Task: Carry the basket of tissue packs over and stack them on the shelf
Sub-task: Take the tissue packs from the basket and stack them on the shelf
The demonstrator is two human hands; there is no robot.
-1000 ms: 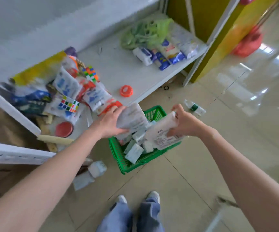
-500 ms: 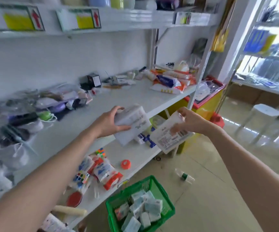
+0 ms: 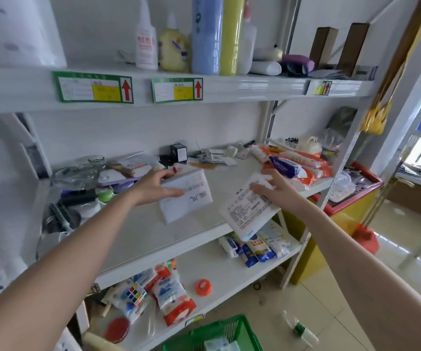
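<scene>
My left hand (image 3: pixel 153 187) grips a white tissue pack (image 3: pixel 187 198) with printed text, held just above the bare centre of the white middle shelf (image 3: pixel 153 231). To its right, my right hand (image 3: pixel 277 190) holds a second white tissue pack (image 3: pixel 248 211), tilted, over the shelf's front edge. The green basket (image 3: pixel 219 330) stands on the floor at the bottom centre, below both hands, with pale packs inside; only its top rim shows.
The middle shelf has glassware and brushes (image 3: pixel 77 188) at left and orange-and-white packs (image 3: pixel 295 165) at right. Bottles (image 3: pixel 199 34) line the top shelf. The lower shelf holds puzzle cubes, packs and an orange lid (image 3: pixel 203 287). A plastic bottle (image 3: pixel 300 328) lies on the floor.
Both hands lifted the two packs out of the basket and carried them up and forward to the middle shelf. The view tilted up from the floor to the shelves.
</scene>
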